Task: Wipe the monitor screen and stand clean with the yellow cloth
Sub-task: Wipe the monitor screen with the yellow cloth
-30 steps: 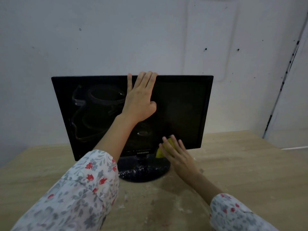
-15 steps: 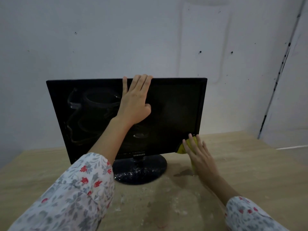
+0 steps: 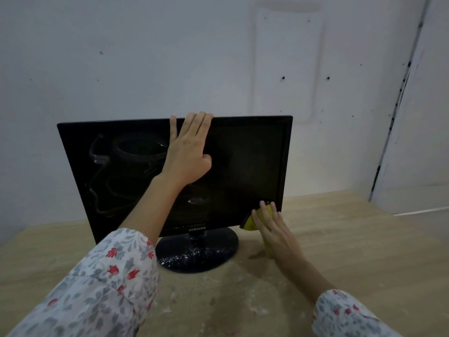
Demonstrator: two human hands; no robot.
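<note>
A black monitor (image 3: 247, 166) stands on a wooden table, its screen smeared with pale swirls on the left half. Its round black stand (image 3: 196, 251) is speckled with white dust. My left hand (image 3: 188, 152) lies flat against the upper middle of the screen, fingertips hooked over the top edge. My right hand (image 3: 272, 229) presses the yellow cloth (image 3: 250, 223) against the screen's lower right corner; most of the cloth is hidden under the palm.
The wooden table (image 3: 352, 239) carries white dust and crumbs in front of the stand. A white wall (image 3: 170, 57) rises close behind the monitor. A wall corner with a dark seam (image 3: 398, 105) runs at the right.
My right hand slid the yellow cloth rightward along the screen's bottom edge, from near the stand to the lower right corner. My left hand stayed on the top edge.
</note>
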